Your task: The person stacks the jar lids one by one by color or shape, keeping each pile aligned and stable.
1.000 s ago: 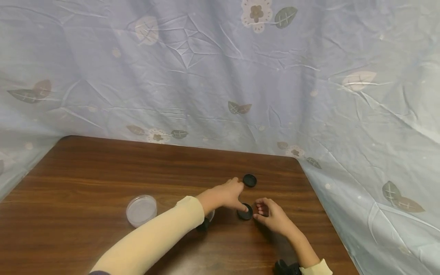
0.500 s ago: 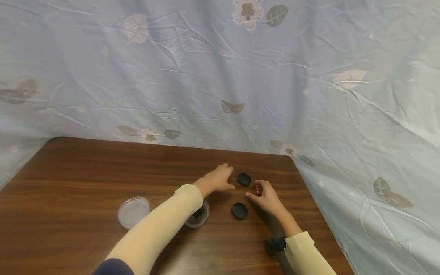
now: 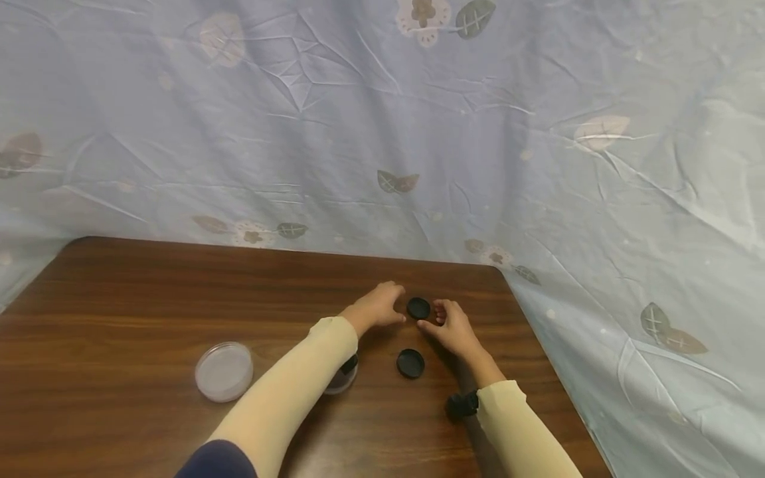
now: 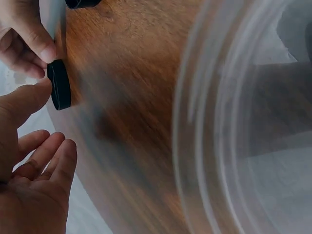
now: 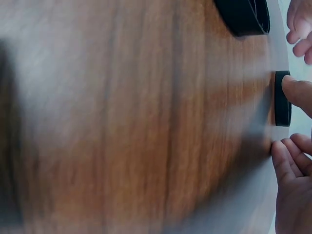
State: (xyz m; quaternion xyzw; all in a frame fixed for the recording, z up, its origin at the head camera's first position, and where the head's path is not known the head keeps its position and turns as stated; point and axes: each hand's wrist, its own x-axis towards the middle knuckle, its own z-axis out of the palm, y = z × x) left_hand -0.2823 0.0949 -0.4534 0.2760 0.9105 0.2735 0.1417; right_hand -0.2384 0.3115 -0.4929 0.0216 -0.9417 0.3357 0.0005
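Observation:
Two round black lids lie on the wooden table, a far lid and a near lid. My left hand is just left of the far lid, thumb and fingers spread around a gap. From the right, my right hand reaches to the same lid with thumb and fingers apart. In the left wrist view both thumbs appear close to the far lid; whether they touch it I cannot tell. The right thumb overlaps this lid in the right wrist view. Neither hand grips anything.
A clear round container stands left of my left forearm. Partly under that forearm is another clear round dish, mostly hidden. A floral cloth hangs behind the table and along its sides.
Both hands have left the near lid, where my left thumb overlapped it a second ago, and moved farther back to the far lid. My right hand has come closer to it.

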